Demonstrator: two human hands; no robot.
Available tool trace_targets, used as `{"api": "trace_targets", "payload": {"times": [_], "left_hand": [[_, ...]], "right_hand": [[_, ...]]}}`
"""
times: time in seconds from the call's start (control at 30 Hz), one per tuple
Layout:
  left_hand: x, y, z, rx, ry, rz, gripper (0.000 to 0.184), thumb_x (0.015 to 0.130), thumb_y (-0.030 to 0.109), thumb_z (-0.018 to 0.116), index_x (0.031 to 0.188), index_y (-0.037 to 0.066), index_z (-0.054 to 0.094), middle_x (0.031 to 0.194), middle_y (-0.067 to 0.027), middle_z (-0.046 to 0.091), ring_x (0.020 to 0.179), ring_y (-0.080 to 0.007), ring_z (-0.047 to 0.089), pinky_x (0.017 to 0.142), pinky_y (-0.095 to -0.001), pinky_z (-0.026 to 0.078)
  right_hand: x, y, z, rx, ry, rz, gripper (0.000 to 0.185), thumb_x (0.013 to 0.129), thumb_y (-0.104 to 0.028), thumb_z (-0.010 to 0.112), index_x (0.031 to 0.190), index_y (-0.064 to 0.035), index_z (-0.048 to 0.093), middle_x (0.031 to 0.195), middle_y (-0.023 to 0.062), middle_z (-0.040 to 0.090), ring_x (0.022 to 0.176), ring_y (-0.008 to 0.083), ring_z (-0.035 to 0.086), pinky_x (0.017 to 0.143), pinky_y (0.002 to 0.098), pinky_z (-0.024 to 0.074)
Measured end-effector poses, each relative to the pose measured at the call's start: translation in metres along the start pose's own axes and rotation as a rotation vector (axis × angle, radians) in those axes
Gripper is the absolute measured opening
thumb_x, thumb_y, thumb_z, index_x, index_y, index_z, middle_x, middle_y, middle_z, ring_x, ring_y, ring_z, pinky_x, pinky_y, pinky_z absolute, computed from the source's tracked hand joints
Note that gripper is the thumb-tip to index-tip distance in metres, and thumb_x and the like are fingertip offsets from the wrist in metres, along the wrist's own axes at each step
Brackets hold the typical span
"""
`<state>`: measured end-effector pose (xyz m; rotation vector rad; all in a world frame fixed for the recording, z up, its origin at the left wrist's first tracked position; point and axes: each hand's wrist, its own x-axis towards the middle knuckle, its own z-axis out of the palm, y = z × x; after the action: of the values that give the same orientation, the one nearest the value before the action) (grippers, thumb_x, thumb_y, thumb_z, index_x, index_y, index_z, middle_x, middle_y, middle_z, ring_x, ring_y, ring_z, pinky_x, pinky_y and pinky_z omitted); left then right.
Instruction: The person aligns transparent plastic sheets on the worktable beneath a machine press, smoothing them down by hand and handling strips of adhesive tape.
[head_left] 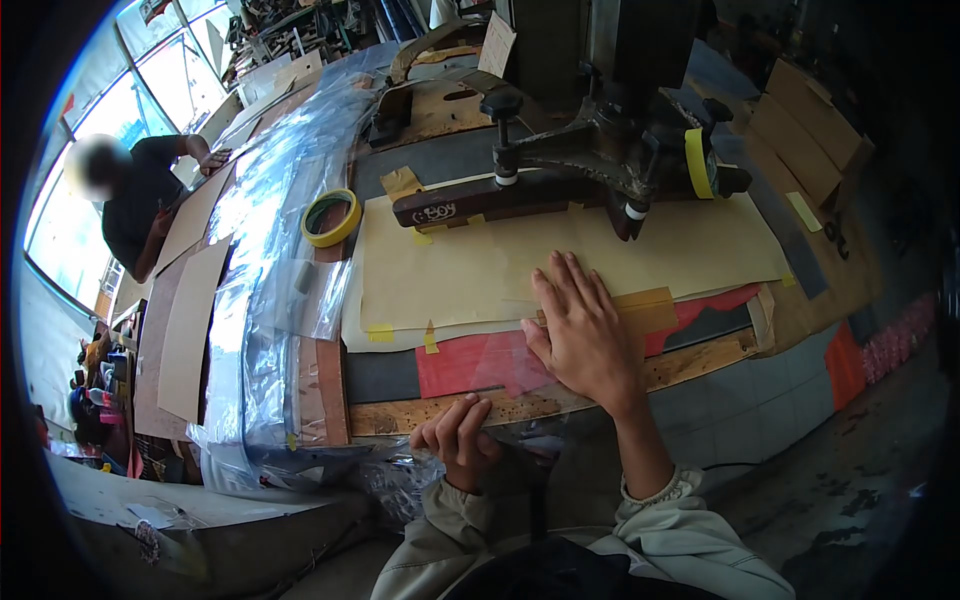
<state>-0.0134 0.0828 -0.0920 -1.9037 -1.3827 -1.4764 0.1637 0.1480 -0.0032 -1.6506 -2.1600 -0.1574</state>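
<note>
My right hand (585,335) lies flat, fingers stretched out, on a cream paper sheet (450,270) and on a clear plastic piece (497,362) that shows faintly under it. A tan strip (648,311) sits beside its wrist side. My left hand (460,438) is closed, its fingers curled at the worn wooden edge strip (690,372) of the table. What its fingers hold, if anything, is hidden. Red material (445,374) shows below the cream sheet. Small yellow tape pieces (380,333) sit along the sheet's near border.
A dark press bar (540,198) under a metal clamp frame (590,145) crosses the sheet's far side. A yellow tape roll (331,218) rests at left, another tape roll (699,163) on the clamp. Plastic film (270,220) and cardboard (195,330) lie left, near another person (140,200).
</note>
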Motion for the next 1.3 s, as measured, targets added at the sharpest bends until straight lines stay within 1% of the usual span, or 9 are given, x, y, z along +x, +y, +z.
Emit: {"api": "trace_targets", "payload": {"times": [0.67, 0.77, 0.87, 0.97, 1.0, 1.03, 1.1, 1.17, 1.3], "left_hand": [[0.0, 0.001, -0.001, 0.018, -0.018, -0.007, 0.034, 0.094, 0.03, 0.037, 0.096, 0.019, 0.069, 0.1, 0.0049, 0.065, 0.087, -0.0121, 0.056, 0.084, -0.0338, 0.03], [0.003, 0.003, -0.011, 0.053, -0.14, 0.042, 0.027, 0.095, 0.031, 0.037, 0.098, 0.014, 0.057, 0.103, -0.0051, 0.057, 0.095, -0.0177, 0.052, 0.083, -0.0369, 0.032], [-0.019, 0.007, 0.015, -0.113, 0.469, -0.127, 0.02, 0.09, 0.03, 0.047, 0.095, 0.013, 0.054, 0.107, -0.0123, 0.047, 0.099, -0.0231, 0.047, 0.088, -0.0406, 0.031], [-0.057, 0.018, 0.009, -0.35, 0.34, -0.482, 0.022, 0.086, 0.033, 0.051, 0.091, 0.012, 0.045, 0.105, -0.0149, 0.039, 0.099, -0.0277, 0.042, 0.09, -0.0429, 0.032], [-0.076, 0.022, 0.007, -0.353, 0.262, -0.619, 0.028, 0.085, 0.032, 0.052, 0.097, 0.006, 0.052, 0.106, -0.0191, 0.048, 0.098, -0.0333, 0.048, 0.088, -0.0434, 0.037], [-0.088, 0.025, 0.004, -0.381, 0.157, -0.725, 0.029, 0.085, 0.032, 0.052, 0.098, 0.006, 0.052, 0.106, -0.0195, 0.048, 0.098, -0.0338, 0.049, 0.088, -0.0434, 0.037], [-0.099, 0.025, -0.002, -0.604, -0.147, -0.75, 0.03, 0.085, 0.031, 0.053, 0.099, 0.004, 0.053, 0.106, -0.0203, 0.05, 0.098, -0.0349, 0.05, 0.088, -0.0436, 0.038], [-0.1, 0.022, -0.004, -0.8, -0.371, -0.737, 0.032, 0.084, 0.03, 0.053, 0.101, 0.003, 0.054, 0.105, -0.021, 0.051, 0.097, -0.0359, 0.051, 0.087, -0.0437, 0.039], [-0.091, 0.021, -0.006, -0.869, -0.486, -0.753, 0.035, 0.084, 0.029, 0.053, 0.103, 0.0, 0.055, 0.105, -0.0225, 0.054, 0.097, -0.038, 0.053, 0.086, -0.0439, 0.04]], "right_hand": [[0.0, 0.0, -0.001, -0.001, 0.0, 0.002, 0.054, 0.093, -0.036, 0.046, 0.131, 0.0022, 0.047, 0.139, 0.025, 0.041, 0.132, 0.0354, 0.036, 0.111, 0.0457, 0.0269], [0.0, -0.001, -0.001, 0.0, -0.002, 0.003, 0.054, 0.093, -0.036, 0.046, 0.131, 0.002, 0.047, 0.139, 0.025, 0.04, 0.132, 0.0354, 0.036, 0.111, 0.0457, 0.0269], [0.0, 0.0, -0.001, -0.001, -0.002, 0.0, 0.054, 0.093, -0.036, 0.046, 0.131, 0.0018, 0.046, 0.139, 0.0251, 0.04, 0.132, 0.0354, 0.036, 0.111, 0.0457, 0.0268], [0.0, 0.0, -0.002, -0.002, -0.006, 0.002, 0.054, 0.092, -0.036, 0.046, 0.132, 0.0016, 0.046, 0.14, 0.0254, 0.039, 0.133, 0.0355, 0.036, 0.111, 0.0458, 0.0267], [0.0, 0.0, -0.002, -0.001, -0.008, 0.002, 0.055, 0.092, -0.036, 0.046, 0.132, 0.0017, 0.046, 0.14, 0.0255, 0.039, 0.133, 0.0355, 0.036, 0.111, 0.0459, 0.0267], [0.0, 0.0, -0.002, 0.0, -0.011, 0.003, 0.055, 0.092, -0.036, 0.046, 0.132, 0.0017, 0.046, 0.14, 0.0257, 0.039, 0.133, 0.0355, 0.036, 0.111, 0.0459, 0.0267], [0.0, 0.0, -0.002, -0.001, -0.011, 0.0, 0.055, 0.092, -0.037, 0.046, 0.132, 0.0018, 0.046, 0.14, 0.0257, 0.039, 0.133, 0.0355, 0.036, 0.111, 0.0459, 0.0267], [0.0, 0.0, 0.0, 0.003, -0.013, -0.001, 0.055, 0.093, -0.037, 0.046, 0.132, 0.0019, 0.045, 0.14, 0.0258, 0.039, 0.133, 0.0355, 0.036, 0.111, 0.0458, 0.0266], [-0.001, 0.0, -0.002, 0.002, -0.015, 0.0, 0.055, 0.093, -0.037, 0.045, 0.132, 0.0022, 0.045, 0.14, 0.026, 0.039, 0.133, 0.0355, 0.035, 0.112, 0.0457, 0.0263]]}}
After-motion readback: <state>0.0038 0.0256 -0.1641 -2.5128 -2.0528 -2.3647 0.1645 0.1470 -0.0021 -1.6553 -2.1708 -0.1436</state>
